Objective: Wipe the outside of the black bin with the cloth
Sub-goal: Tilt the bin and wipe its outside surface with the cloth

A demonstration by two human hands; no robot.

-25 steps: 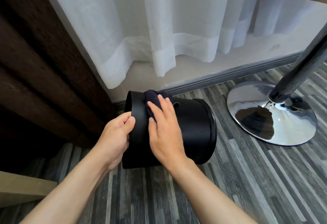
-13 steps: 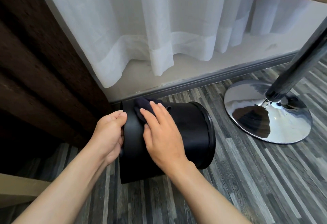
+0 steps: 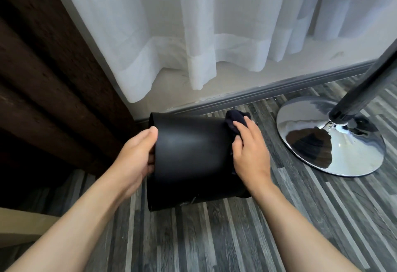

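Observation:
The black bin (image 3: 189, 160) lies on its side on the striped grey floor, its smooth wall facing up. My left hand (image 3: 135, 155) grips the bin's left end, thumb on top. My right hand (image 3: 250, 153) presses a dark cloth (image 3: 234, 121) against the bin's right end, near the far upper edge. Most of the cloth bunches out beyond my fingers; the rest is hidden under my palm. The right rim of the bin is covered by my hand.
A chrome round base (image 3: 330, 138) with a dark pole (image 3: 363, 91) stands on the floor to the right, close to the bin. White curtains (image 3: 193, 35) and a grey skirting board (image 3: 268, 93) run behind. Dark wooden furniture (image 3: 43, 78) stands at the left.
My right hand slid the cloth from the bin's left part to its right end. The bin has turned and shifted, now showing a plain wall. My left hand stays at the left end.

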